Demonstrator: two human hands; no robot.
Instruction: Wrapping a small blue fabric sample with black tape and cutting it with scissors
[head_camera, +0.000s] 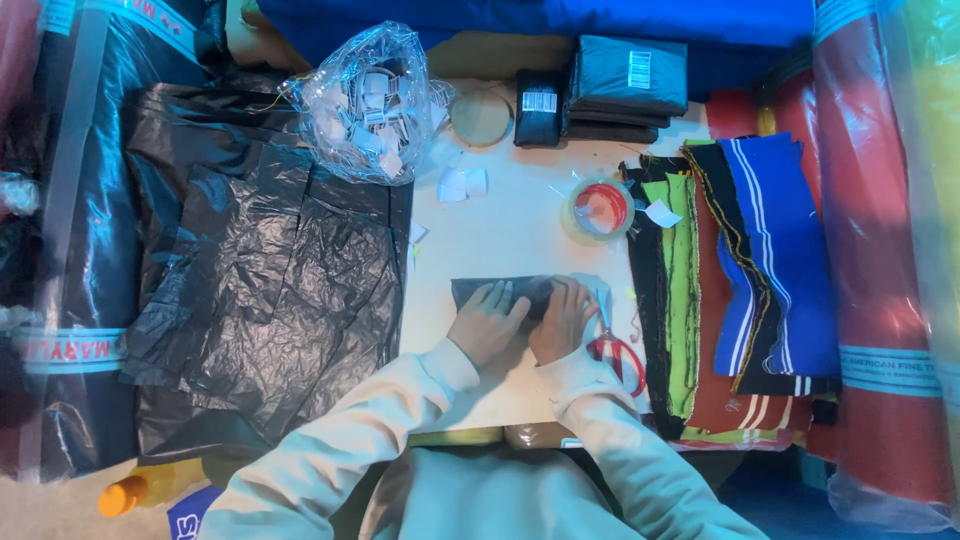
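Nearest the camera, both sleeves reach forward over the desk (500, 235) edge. The left hand (487, 322) and right hand (563, 318) lie palm-down, side by side, on a small dark packet (500, 291) at the middle of the desk; the fingers (497, 297) are spread flat and pressing on it, not curled round it, which looks like a way to smooth it or hold a fold shut. The packet lies flat, its left end showing past the left hand.

Just right of the right hand, red-handled scissors (618, 355) lie on the desk, close enough to grab. Beyond them a tape roll (600, 210) with a red core sits near the fabric strips (730, 270), a stack of ribbed bands in black, green, rust and blue with white stripes, fanned so each colour shows along its edge.

To the left, black plastic sheets (260, 270) lie loosely spread over the desk's left part. A few small white tags (460, 183) lie loose farther up the desk, just beside a clear bag (368, 100) full of the same tags, its mouth slumped toward them. At the far edge stands a round lid (481, 118) and a stack of grey packets (615, 90), piled flat and out of the way. Rolls of cloth (880, 250) flank both sides
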